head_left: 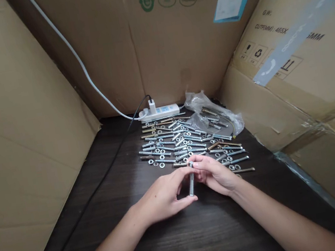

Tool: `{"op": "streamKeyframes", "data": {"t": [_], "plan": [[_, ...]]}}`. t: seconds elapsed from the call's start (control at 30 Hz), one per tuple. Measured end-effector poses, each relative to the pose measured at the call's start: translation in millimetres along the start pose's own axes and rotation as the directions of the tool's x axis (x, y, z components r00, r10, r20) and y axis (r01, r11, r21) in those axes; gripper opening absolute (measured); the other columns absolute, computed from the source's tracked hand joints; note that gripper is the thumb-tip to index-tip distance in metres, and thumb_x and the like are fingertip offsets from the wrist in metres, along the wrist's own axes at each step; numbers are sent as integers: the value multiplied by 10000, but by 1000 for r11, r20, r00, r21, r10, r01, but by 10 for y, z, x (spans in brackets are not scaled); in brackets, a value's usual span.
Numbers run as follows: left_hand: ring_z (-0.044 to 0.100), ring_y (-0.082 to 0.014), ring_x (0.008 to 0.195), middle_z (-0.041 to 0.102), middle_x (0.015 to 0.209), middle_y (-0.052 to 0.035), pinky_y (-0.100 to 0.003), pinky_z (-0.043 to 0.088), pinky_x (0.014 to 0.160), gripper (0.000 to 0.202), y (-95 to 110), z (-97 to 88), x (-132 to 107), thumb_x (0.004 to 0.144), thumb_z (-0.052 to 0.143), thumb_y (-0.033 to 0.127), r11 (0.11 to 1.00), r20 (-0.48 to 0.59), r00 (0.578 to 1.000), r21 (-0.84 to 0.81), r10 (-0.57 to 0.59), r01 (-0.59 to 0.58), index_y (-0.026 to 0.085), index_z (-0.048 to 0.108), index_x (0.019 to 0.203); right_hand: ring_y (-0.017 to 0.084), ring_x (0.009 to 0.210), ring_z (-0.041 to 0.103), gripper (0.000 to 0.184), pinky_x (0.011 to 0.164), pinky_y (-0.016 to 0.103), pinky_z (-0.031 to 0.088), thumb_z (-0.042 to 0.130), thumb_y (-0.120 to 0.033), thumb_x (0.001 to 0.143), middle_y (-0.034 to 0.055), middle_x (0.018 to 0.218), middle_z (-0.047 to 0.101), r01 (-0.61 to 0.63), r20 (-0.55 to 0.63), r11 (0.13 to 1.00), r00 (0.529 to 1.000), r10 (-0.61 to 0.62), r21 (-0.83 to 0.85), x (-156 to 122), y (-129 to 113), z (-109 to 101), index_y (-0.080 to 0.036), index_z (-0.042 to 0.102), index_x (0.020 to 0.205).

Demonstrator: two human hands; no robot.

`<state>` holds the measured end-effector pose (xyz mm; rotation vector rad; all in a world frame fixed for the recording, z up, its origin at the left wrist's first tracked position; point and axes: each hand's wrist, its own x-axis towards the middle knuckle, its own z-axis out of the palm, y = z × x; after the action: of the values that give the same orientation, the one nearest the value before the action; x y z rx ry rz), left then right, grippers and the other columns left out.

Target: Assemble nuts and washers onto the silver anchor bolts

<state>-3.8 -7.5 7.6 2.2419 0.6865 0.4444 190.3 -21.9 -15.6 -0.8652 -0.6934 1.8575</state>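
Note:
An expansion bolt (192,183), silvery and slim, is held between both hands above the front of the dark table. My left hand (163,195) grips it from the left, thumb near its lower end and fingers by its upper part. At the upper end, my right hand (212,171) pinches it around a nut (191,163). Behind the hands, rows of bolts (160,143), sleeves, nuts (161,157) and washers (162,165) lie spread out. Some curled fingers of the right hand are partly hidden.
A white power strip (165,111) with a plugged-in adapter (152,106) stands at the back. A clear plastic bag (199,103) holds more hardware at the back right. A black cable (100,181) crosses the table's left side. Cardboard walls (103,46) enclose the table (187,242).

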Motion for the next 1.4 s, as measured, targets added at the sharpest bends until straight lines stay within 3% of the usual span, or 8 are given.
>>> {"op": "streamKeyframes", "data": {"t": [0.23,0.47,0.7,1.13,1.4], "plan": [[525,-116,628,551,777,35,-232,430,593,511,8,5,-7,810,615,277,998,25,999,-54,-37,38,281,388,1267,49,544,459,184,524,161,361,730,-214,699,-36,666,522,36,-7,999,999,-36,14,-8,18,12,-162,594,813],[519,-114,645,546,786,35,-225,437,609,514,28,6,-8,800,615,246,994,52,998,-104,-36,41,271,377,1255,54,496,487,203,477,155,371,716,-243,695,-28,619,550,-32,11,998,999,31,48,-15,-9,40,-146,587,818],[512,-113,635,546,779,35,-225,419,600,499,24,4,-4,810,613,266,997,17,999,-73,-32,33,271,380,1251,57,524,533,207,484,151,384,674,-280,778,-22,653,566,35,15,999,999,-35,6,-1,16,6,-149,599,919],[531,-123,662,568,829,25,-235,436,612,504,23,4,-10,805,609,262,999,60,998,-24,-37,38,263,373,1250,62,535,502,192,532,177,381,715,-241,717,-22,621,562,33,10,998,999,-32,-52,9,28,5,-141,649,866],[576,-175,792,571,953,-26,-291,473,686,732,-13,30,2,764,668,326,1000,-59,998,19,-19,20,248,224,1340,62,576,502,183,562,182,385,694,-250,758,9,710,598,60,60,993,997,-54,-104,2,25,2,-142,652,899]]}}
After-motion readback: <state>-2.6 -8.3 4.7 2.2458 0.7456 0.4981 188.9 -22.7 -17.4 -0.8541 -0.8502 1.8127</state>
